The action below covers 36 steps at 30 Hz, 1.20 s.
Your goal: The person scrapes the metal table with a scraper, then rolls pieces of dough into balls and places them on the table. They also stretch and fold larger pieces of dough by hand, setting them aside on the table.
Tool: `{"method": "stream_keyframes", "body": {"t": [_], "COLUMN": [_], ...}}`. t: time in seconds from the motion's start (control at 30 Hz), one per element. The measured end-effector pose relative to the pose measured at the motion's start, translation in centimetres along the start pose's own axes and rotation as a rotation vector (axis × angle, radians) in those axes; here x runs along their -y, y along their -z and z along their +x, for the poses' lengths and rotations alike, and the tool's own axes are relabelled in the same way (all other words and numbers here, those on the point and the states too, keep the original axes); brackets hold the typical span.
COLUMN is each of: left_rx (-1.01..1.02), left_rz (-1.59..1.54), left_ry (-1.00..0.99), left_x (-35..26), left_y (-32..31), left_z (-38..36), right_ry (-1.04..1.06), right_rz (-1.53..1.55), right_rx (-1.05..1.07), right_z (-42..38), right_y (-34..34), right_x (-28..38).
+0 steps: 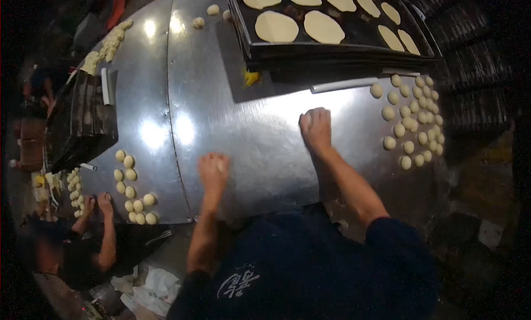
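Note:
My left hand (214, 173) is curled low over the metal tabletop (249, 137), with a pale bit of a dough ball showing at its fingers. Farther forward and to the right, my right hand (317, 129) is closed in the same cupped way; a little pale dough shows by the thumb, the rest hidden by the fingers. Right of it lie many round dough balls (406, 122) in loose rows. A grey-white rolling pin (344, 85) rests beyond my right hand.
A stack of black trays (332, 51) bears flattened dough rounds (324, 27). More dough balls (130, 191) sit at left, near a co-worker's hands (104, 204). Dark trays (83, 115) with a white rod (105, 86) stand far left; dough pieces (109, 46) lie behind.

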<state>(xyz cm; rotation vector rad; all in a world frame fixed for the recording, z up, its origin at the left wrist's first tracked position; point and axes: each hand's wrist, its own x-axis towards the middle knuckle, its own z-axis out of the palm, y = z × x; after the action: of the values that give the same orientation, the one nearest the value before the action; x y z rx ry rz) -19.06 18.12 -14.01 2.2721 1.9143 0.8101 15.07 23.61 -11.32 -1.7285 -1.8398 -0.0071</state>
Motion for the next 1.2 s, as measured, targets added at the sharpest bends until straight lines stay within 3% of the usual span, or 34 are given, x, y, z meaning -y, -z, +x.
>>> {"method": "stream_keyframes", "body": {"t": [0.03,0.1,0.17,0.23,0.33,0.4,0.43,0.5,0.57,0.63,0.67,0.77,0.8,0.83,0.9,0.97,1.0,1.03,1.1,1.13,1.17,1.2], "left_rx": [-0.021,-0.123,-0.115,0.033,0.097,0.06,-0.026,-0.085,0.044,-0.026,-0.021,-0.132,-0.095,-0.179,-0.089,-0.15,-0.177,-0.195,-0.387,-0.469,-0.55,-0.518], "left_rz": [0.077,-0.006,-0.095,-0.291,-0.206,-0.043,-0.05,-0.187,-0.292,-0.305,-0.226,0.029,0.003,-0.112,-0.246,-0.301,-0.382,-0.46,-0.473,-0.465,-0.421,-0.505], "left_ry": [0.086,0.203,0.269,-0.006,-0.06,0.085,0.185,0.249,0.06,-0.148,-0.136,0.083,0.193,0.218,0.315,0.196,0.236,0.282,0.598,0.734,0.608,0.496], "left_x": [0.9,-0.2,-2.3,-3.1,0.9,3.2,2.3,0.2,-1.5,0.0,1.8,3.5,2.8,1.8,-0.9,-1.9,-0.8,0.0,-2.5,-5.5,-5.9,-9.3], "left_y": [-0.4,-1.0,-1.6,-2.2,0.5,0.8,0.9,-0.3,-0.7,-0.4,0.3,1.0,1.0,0.1,0.0,-0.3,-0.5,-0.8,0.8,1.5,-0.3,-0.8], "left_z": [1.2,5.2,5.1,2.0,0.3,3.2,5.3,6.9,4.2,0.8,0.5,3.7,5.5,6.1,5.3,2.1,0.4,-0.4,0.8,2.5,3.5,5.0], "right_ry": [0.011,-0.164,-0.158,-0.01,-0.081,-0.136,-0.259,-0.262,-0.12,-0.173,-0.21,-0.239,-0.392,-0.341,-0.257,-0.206,-0.204,-0.322,-0.453,-0.634,-0.809,-0.755], "right_rz": [-0.018,0.014,0.09,0.17,0.06,-0.058,-0.138,0.044,0.034,0.023,0.049,-0.167,-0.042,0.019,0.081,0.119,0.117,0.273,0.427,0.575,0.728,0.603], "right_rx": [-0.097,-0.219,-0.154,-0.169,-0.178,-0.239,-0.238,-0.23,-0.177,-0.212,-0.201,-0.196,-0.294,-0.229,-0.187,-0.124,-0.147,-0.134,-0.111,-0.101,-0.101,-0.208], "right_z": [1.3,3.1,1.2,-2.3,-2.6,-0.5,0.6,1.0,-2.0,-4.8,-5.7,-3.6,-2.6,-2.2,-3.8,-6.2,-7.1,-8.5,-11.0,-11.5,-11.7,-12.4], "right_y": [-1.6,-4.8,-4.5,-2.6,-0.4,-1.5,-3.9,-3.6,-2.1,-0.1,0.7,1.5,-0.9,-0.8,0.1,2.8,3.5,3.9,6.6,9.2,11.4,13.1], "right_x": [-1.2,0.8,4.4,5.1,1.0,-1.4,-1.7,2.8,5.4,3.6,2.6,-0.3,-0.9,0.0,3.2,3.7,2.7,1.4,-1.5,-2.3,-3.4,-5.2]}}
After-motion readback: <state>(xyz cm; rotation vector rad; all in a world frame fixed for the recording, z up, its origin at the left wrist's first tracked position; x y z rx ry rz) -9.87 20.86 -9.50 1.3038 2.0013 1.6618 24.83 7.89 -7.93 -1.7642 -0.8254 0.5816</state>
